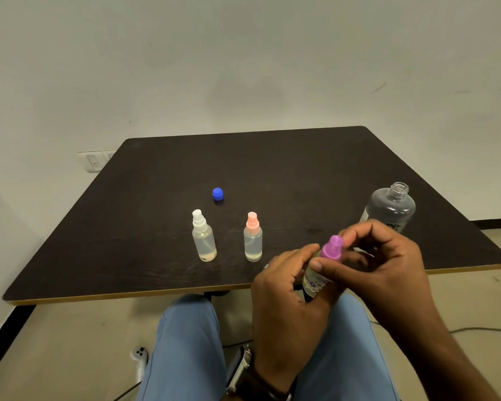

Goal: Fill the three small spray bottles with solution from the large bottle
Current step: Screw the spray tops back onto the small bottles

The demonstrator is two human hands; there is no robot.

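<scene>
Both hands are meeting in front of the body, forearms reaching in from lower right. Left hand [284, 287] is curling round the purple-capped spray bottle [315, 280], watch on wrist. Right hand [388, 256] is pinching its purple cap [332, 248] between thumb and fingertips.

1. We sit at a dark wood-grain surface [272, 175] with a pale edge strip, squared against a plain off-white wall [243, 59].
2. We note a white switch plate [94, 161] on the wall, just past the surface's far left corner.
3. Beige floor [70, 328] below; a white controller [139, 358] lies there, near our blue trouser legs [191, 348].
4. A thin cable [480, 330] runs across the floor at right.
5. A wristwatch [243, 371] with a dark strap shows at bottom.
</scene>
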